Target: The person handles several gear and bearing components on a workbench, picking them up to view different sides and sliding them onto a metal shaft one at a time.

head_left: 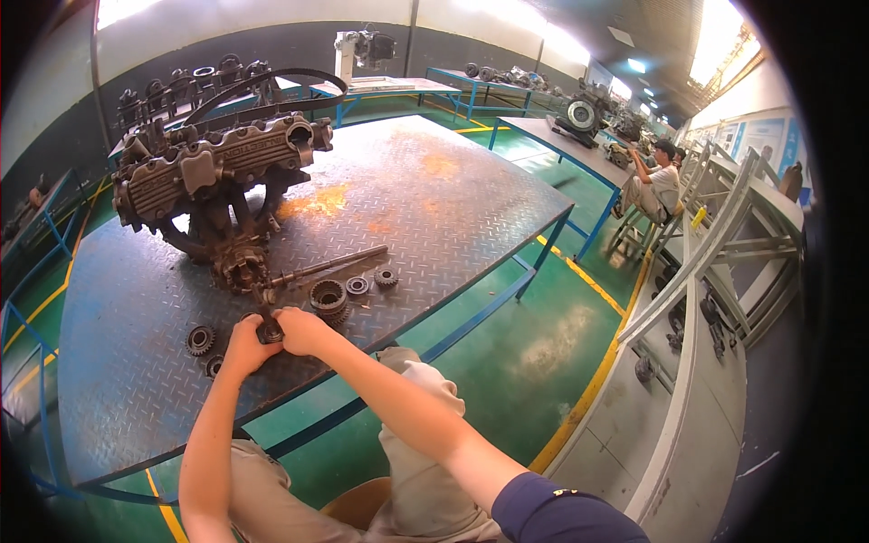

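Observation:
At the near edge of a steel-plate table [434, 213], my left hand [244, 344] and my right hand [304, 329] meet around a dark, greasy metal part [269, 328]. Fingers of both hands are closed on it and hide most of its shape. Just beyond stands a brown metal assembly [239, 262]. Left of my left hand lie a toothed gear [200, 340] and a second gear [214, 366], partly covered by my wrist. To the right are a tall gear stack [329, 300], a ring-shaped gear [358, 286], a small gear [386, 278] and a long shaft [335, 263].
An engine block [213, 172] with a belt [272, 77] takes up the table's far left. Other workbenches [561, 140] hold machine parts. A seated person [659, 181] works at the right. Grey metal frames [697, 253] stand along the right side.

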Tool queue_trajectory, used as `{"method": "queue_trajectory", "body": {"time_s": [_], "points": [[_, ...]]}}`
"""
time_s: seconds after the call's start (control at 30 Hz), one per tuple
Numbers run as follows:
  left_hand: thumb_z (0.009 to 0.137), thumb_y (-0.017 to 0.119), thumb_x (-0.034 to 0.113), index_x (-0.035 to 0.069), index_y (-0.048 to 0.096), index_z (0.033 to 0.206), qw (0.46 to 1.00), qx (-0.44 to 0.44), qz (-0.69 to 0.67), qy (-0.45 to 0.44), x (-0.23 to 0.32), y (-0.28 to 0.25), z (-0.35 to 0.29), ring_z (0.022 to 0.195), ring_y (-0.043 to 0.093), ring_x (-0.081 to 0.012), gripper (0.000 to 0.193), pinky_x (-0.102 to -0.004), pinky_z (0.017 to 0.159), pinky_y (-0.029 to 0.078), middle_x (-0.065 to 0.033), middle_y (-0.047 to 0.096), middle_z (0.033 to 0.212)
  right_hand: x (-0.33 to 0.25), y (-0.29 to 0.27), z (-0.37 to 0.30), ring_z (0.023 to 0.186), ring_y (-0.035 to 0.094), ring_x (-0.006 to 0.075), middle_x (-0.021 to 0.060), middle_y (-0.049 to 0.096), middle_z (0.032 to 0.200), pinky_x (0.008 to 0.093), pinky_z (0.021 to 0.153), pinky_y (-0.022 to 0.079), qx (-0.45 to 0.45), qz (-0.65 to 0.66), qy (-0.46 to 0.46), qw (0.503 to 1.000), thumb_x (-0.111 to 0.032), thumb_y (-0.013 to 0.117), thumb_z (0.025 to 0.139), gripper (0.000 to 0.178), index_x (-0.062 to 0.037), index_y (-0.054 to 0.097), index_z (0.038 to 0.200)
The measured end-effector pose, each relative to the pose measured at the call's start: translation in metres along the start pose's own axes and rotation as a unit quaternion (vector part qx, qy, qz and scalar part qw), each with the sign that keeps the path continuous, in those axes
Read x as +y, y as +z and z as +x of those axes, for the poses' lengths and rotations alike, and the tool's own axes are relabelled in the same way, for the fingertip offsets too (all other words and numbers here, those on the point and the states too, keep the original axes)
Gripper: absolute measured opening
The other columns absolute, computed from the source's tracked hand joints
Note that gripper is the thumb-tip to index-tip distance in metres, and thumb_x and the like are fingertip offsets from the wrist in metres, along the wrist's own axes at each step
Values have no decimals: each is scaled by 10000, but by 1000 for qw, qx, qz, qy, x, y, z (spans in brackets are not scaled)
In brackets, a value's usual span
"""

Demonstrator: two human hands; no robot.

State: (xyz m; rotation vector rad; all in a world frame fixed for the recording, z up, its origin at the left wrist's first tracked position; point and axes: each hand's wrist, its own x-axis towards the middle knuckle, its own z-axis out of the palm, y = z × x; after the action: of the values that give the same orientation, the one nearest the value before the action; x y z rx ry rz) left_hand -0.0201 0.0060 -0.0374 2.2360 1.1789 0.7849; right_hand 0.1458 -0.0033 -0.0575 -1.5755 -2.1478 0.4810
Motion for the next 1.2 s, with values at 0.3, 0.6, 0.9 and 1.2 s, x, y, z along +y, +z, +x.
{"method": "queue_trajectory", "body": {"time_s": [0.3, 0.6, 0.9, 1.2], "points": [[587, 826, 144, -13, 585, 1179, 999, 42, 26, -2, -1, -1, -13, 1044, 612, -374, 659, -401, 911, 483, -201, 647, 1096, -2, -2, 0, 1058, 582, 404, 263, 591, 1088, 436, 931, 478, 34, 12, 13, 999, -373, 759, 691, 590, 34, 619, 1094], [565, 851, 159, 0, 626, 1082, 994, 69, 78, -35, -2, 19, -17, 1050, 569, -387, 586, -427, 904, 460, -186, 609, 1075, -6, -9, 2, 987, 625, 377, 233, 625, 1043, 427, 853, 520, 22, -3, 35, 999, -363, 804, 600, 538, 22, 674, 952], [615, 824, 149, 0, 653, 945, 989, 108, 99, -12, -9, 21, -21, 947, 545, -376, 400, -441, 830, 450, -167, 599, 946, -7, -3, 5, 892, 645, 394, 240, 621, 959, 419, 802, 538, 71, -6, 13, 997, -364, 766, 567, 500, 43, 673, 841], [619, 796, 98, 7, 622, 1004, 983, 155, 78, 53, -11, 20, -16, 976, 527, -368, 433, -435, 841, 447, -142, 592, 1002, -21, -20, -3, 865, 637, 417, 235, 639, 909, 440, 783, 534, 118, 73, 61, 988, -354, 754, 575, 473, 31, 677, 839]]}}
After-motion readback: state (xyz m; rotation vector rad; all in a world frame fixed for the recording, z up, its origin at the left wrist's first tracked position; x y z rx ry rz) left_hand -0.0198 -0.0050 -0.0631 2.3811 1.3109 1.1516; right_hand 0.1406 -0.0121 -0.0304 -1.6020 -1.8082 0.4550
